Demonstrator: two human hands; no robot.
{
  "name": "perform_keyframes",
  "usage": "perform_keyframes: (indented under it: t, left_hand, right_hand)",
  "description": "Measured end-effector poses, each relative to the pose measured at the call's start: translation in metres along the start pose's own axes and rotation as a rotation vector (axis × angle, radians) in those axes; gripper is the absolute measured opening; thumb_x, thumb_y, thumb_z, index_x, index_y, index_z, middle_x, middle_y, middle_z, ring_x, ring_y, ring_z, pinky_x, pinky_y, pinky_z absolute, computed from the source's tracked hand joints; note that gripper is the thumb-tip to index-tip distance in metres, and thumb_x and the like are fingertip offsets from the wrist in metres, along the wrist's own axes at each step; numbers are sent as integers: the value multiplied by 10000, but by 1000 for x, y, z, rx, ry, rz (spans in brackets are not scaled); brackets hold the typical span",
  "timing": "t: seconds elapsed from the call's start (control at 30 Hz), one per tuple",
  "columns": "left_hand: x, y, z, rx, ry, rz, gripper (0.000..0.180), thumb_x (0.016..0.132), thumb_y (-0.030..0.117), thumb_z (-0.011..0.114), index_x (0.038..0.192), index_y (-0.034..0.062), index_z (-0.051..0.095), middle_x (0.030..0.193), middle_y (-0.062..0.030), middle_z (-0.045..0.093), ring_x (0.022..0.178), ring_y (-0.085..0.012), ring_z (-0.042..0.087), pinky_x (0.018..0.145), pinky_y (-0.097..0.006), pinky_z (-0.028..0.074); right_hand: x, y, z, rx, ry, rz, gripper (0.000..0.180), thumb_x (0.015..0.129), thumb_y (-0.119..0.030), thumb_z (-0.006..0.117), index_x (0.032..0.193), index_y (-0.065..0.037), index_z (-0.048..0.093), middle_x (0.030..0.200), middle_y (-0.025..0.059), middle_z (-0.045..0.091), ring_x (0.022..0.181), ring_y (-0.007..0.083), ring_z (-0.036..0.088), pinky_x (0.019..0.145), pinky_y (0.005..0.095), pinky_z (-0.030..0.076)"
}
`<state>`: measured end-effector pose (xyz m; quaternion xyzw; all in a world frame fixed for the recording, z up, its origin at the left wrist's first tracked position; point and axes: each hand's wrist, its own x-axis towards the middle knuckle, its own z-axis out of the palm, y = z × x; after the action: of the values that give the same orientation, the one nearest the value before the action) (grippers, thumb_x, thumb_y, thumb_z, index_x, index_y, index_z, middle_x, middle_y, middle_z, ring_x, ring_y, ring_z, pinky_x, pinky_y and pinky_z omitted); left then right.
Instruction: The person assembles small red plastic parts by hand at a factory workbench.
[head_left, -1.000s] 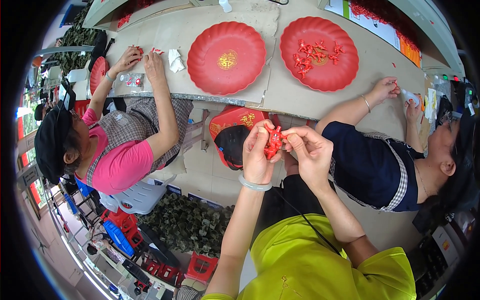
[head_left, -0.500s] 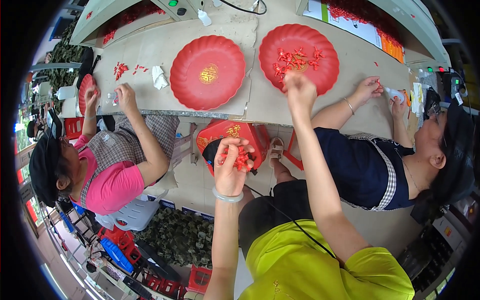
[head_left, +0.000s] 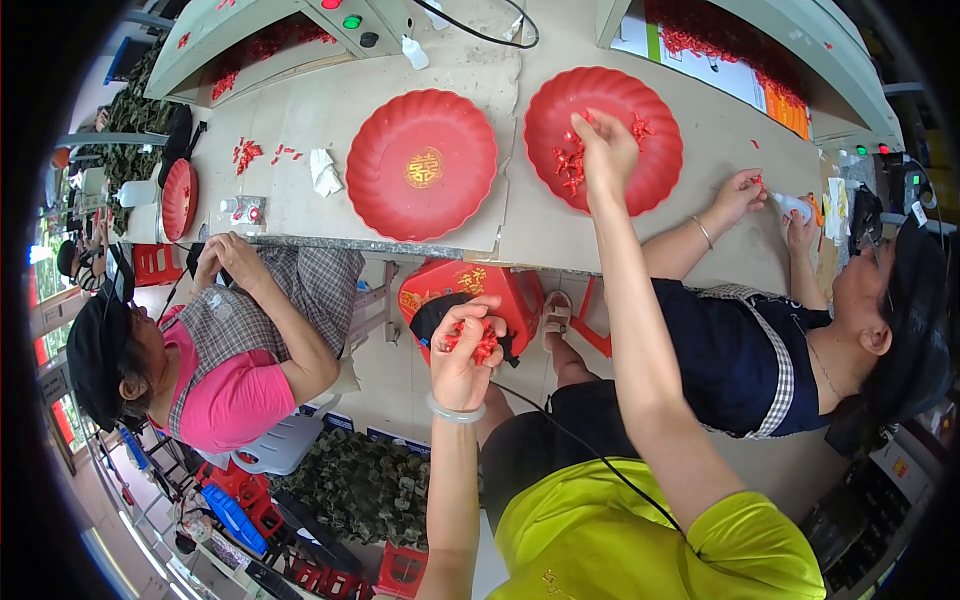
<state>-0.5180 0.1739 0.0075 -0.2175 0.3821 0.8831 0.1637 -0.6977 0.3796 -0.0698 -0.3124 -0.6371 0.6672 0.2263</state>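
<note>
My left hand (head_left: 466,362) is raised in front of my lap, its fingers curled around a cluster of small glossy red pieces (head_left: 484,346). My right hand (head_left: 608,155) reaches over the right-hand red scalloped plate (head_left: 655,165). Its fingers are pinched together, and a bit of bright red shows at the tips. More small red knobbly pieces (head_left: 571,168) lie on this plate beside and partly behind my hand; the pieces' exact kind is too small to make out. Left of it stands another red scalloped plate (head_left: 378,190) with a gold emblem and nothing on it.
A co-worker's hand (head_left: 740,192) at right holds a small red piece beside a white squeeze bottle (head_left: 797,207). Another co-worker (head_left: 235,400) sits at left. A crumpled tissue (head_left: 324,172) and loose red bits (head_left: 246,155) lie on the table (head_left: 290,105). A red stool (head_left: 520,300) stands below.
My right hand has shifted slightly over the plate, and fewer red pieces show there. My left hand keeps its cluster. The left co-worker's hands have come down to the table's edge.
</note>
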Motion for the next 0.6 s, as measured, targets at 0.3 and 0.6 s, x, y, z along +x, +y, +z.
perform_keyframes:
  t: [0.3, 0.6]
  left_hand:
    - [25, 22, 45, 1152, -258, 548, 427, 714, -58, 626, 1131, 32, 608, 740, -84, 538, 642, -174, 529, 625, -267, 446]
    - [12, -9, 29, 1099, -104, 574, 275, 724, 32, 682, 992, -5, 628, 780, -115, 587, 700, -210, 591, 632, -293, 467]
  right_hand:
    - [-130, -65, -89, 351, -673, 873, 232, 809, -140, 680, 976, -5, 591, 776, 21, 613, 609, 49, 501, 514, 193, 373]
    - [-140, -72, -96, -23, -825, 690, 215, 868, -182, 624, 936, 22, 618, 768, 45, 636, 625, 55, 556, 558, 179, 446]
